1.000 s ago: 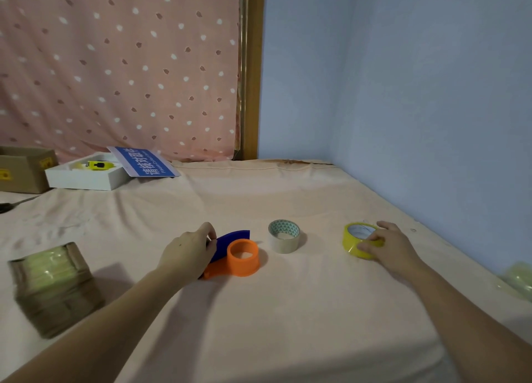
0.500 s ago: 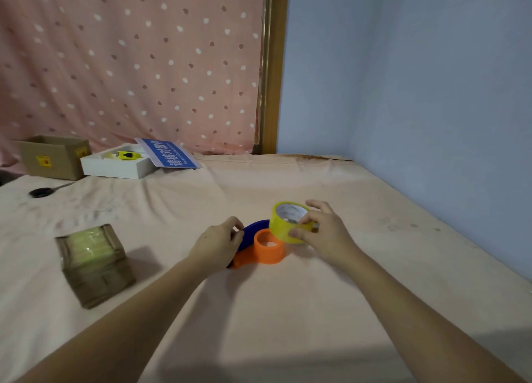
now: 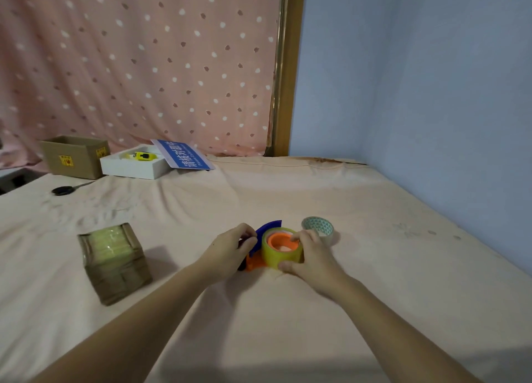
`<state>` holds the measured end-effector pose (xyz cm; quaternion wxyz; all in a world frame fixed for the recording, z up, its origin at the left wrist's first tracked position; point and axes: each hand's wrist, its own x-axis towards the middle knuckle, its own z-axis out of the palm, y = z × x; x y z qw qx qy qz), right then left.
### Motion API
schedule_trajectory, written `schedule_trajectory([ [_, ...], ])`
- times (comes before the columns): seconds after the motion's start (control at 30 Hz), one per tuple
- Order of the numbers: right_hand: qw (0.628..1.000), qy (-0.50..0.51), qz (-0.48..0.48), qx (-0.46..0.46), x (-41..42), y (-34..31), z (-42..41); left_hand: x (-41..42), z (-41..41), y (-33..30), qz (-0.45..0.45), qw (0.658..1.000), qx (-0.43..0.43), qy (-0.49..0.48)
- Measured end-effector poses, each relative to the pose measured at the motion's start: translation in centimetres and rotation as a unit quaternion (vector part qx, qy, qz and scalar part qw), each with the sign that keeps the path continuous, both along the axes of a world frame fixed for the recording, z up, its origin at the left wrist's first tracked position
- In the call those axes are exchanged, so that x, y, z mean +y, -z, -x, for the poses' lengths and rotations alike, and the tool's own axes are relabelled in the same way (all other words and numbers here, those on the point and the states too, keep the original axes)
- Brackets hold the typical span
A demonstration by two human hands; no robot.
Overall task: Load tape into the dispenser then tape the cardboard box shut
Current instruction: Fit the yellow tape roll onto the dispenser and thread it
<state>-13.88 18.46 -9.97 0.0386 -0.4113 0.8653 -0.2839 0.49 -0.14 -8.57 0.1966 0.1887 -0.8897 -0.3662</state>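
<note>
An orange and blue tape dispenser (image 3: 280, 242) lies flat on the cloth-covered surface. A yellow tape roll (image 3: 277, 256) sits around its orange hub. My right hand (image 3: 309, 254) grips the roll from the right side and from the front. My left hand (image 3: 231, 248) holds the dispenser's blue guard and handle on the left. A taped-over cardboard box (image 3: 113, 261) stands to the left of my left arm.
A second, pale tape roll (image 3: 318, 227) lies just behind my right hand. At the back left are an open cardboard box (image 3: 73, 156), a white tray (image 3: 131, 168) with a yellow item, a blue sign (image 3: 184, 155) and scissors (image 3: 64, 189). A blue wall borders the right.
My right hand has carried the yellow roll from the right over to the dispenser and set it around the orange hub. My left hand stayed on the dispenser.
</note>
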Motion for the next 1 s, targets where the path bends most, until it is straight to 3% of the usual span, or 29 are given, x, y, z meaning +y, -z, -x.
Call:
schedule_trajectory([
  [0.1, 1.000, -0.009, -0.001, 0.006, 0.0, -0.1, 0.1, 0.0, -0.9, 0.6, -0.023, 1.000, 0.020, 0.002],
  [0.33, 0.999, -0.042, 0.034, 0.006, -0.7, -0.2, -0.5, 1.6, -2.6, 1.8, 0.010, 0.990, 0.101, -0.099],
  [0.47, 0.997, -0.040, 0.049, 0.035, -1.4, -0.4, -1.4, 3.7, -3.5, 2.1, 0.195, 0.969, 0.123, -0.089],
  [0.6, 0.997, -0.031, 0.060, 0.038, -1.7, -0.6, -1.7, 3.9, -2.6, 2.6, 0.345, 0.933, 0.068, -0.077],
  [1.0, 0.997, -0.051, 0.050, 0.040, -1.3, -0.3, -0.9, 3.4, -1.3, 3.5, 0.384, 0.915, 0.085, -0.089],
])
